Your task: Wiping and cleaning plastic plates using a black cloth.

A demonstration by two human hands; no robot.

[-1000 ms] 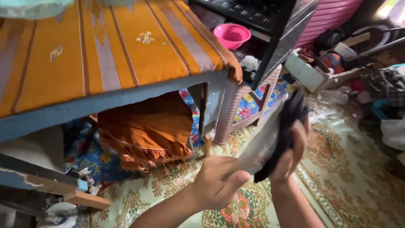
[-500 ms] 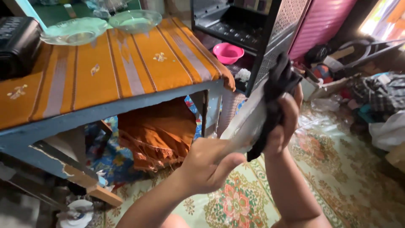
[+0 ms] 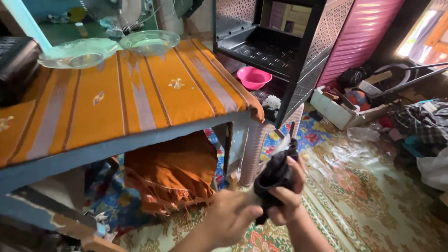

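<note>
Fingers (image 3: 290, 201) of the right hand (image 3: 285, 196) clamp a black cloth (image 3: 274, 179); the left hand (image 3: 228, 219), at nine o'clock, curls shut around its lower end, below the orange-covered tabletop (image 3: 140, 93).

open white cardboard box (image 3: 337, 113), floor, right

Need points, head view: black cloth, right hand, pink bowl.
black cloth (image 3: 272, 179), head view, on the bunched middle of the cloth.
right hand (image 3: 290, 201), head view, on the knuckles gripping the cloth.
pink bowl (image 3: 255, 77), head view, on the bowl's inner wall.
</note>
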